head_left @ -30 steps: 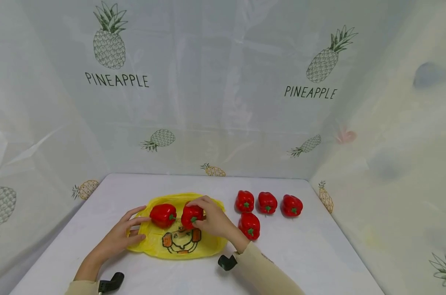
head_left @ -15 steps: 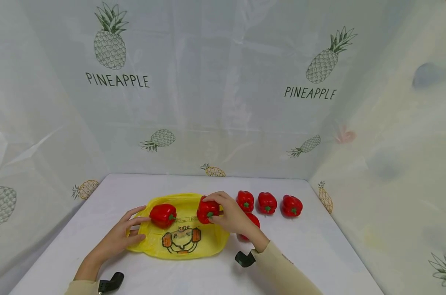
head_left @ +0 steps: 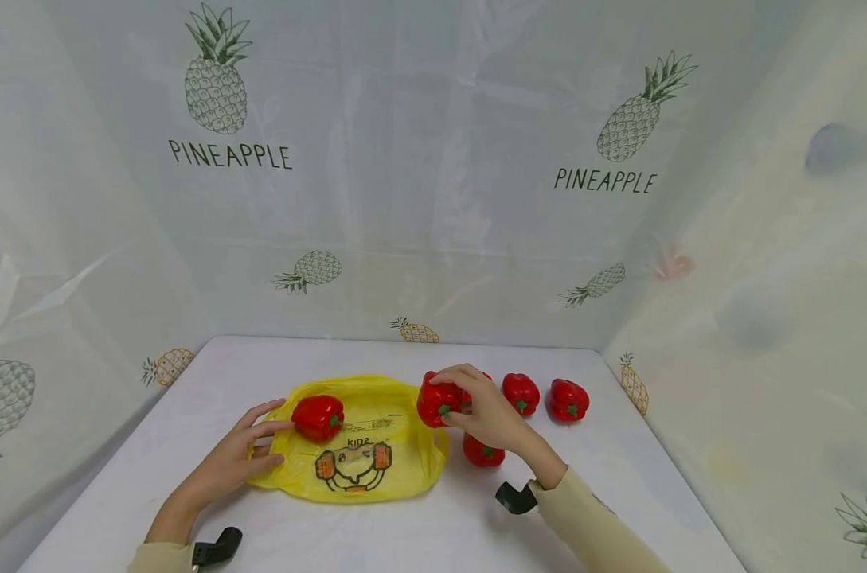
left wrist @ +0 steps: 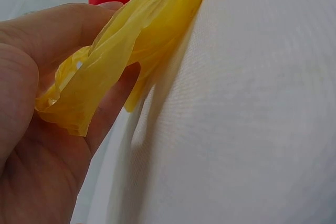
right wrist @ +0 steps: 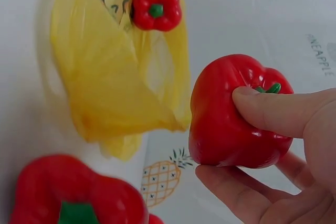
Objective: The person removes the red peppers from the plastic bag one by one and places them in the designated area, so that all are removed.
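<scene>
One glossy red bell pepper (head_left: 435,404), lower centre, gripped by the right hand (head_left: 489,410); one yellow plastic bag (head_left: 417,465), lower centre-left, rim held by the left hand (head_left: 234,458), which could sag shut if released.

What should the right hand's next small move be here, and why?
Probably carry the held pepper slightly farther right and lower it onto the table. The right hand grips it near the right end of the yellow bag, having moved it rightward from over the bag's middle within the last second, and four loose peppers lie on that side.
</scene>
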Action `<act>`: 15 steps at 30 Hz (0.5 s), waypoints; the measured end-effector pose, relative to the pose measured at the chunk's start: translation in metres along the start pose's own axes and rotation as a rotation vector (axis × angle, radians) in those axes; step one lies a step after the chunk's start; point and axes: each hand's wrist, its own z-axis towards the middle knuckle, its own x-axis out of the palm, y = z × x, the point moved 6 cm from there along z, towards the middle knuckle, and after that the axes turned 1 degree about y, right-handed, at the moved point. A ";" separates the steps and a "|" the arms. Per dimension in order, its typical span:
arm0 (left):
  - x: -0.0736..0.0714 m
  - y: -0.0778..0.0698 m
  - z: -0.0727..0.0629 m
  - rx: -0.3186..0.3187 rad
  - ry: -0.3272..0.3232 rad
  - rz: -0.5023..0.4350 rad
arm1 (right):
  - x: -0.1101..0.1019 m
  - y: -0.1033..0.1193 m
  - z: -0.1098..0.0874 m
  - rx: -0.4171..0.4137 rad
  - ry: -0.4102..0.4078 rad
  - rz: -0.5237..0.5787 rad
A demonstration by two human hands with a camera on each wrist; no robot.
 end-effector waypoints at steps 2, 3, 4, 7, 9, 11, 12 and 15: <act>0.000 0.000 0.000 -0.001 -0.003 0.001 | -0.006 -0.004 -0.004 0.008 -0.009 -0.013; 0.000 -0.001 -0.001 0.000 -0.004 0.002 | -0.009 -0.005 -0.006 0.010 -0.015 -0.022; 0.000 -0.001 -0.001 0.001 -0.005 0.001 | -0.011 -0.007 -0.008 0.012 -0.021 -0.029; 0.000 -0.002 -0.001 0.004 -0.005 -0.001 | -0.018 -0.012 -0.014 -0.001 -0.034 -0.039; 0.000 -0.002 -0.002 0.004 -0.005 -0.002 | -0.023 -0.015 -0.017 -0.003 -0.039 -0.040; 0.000 -0.002 -0.002 0.004 -0.004 -0.001 | -0.026 -0.018 -0.020 0.000 -0.043 -0.046; -0.001 -0.002 -0.002 0.004 -0.003 -0.001 | -0.028 -0.019 -0.022 0.005 -0.044 -0.047; -0.001 -0.002 -0.002 0.005 -0.003 -0.001 | -0.032 -0.022 -0.026 0.023 -0.039 -0.046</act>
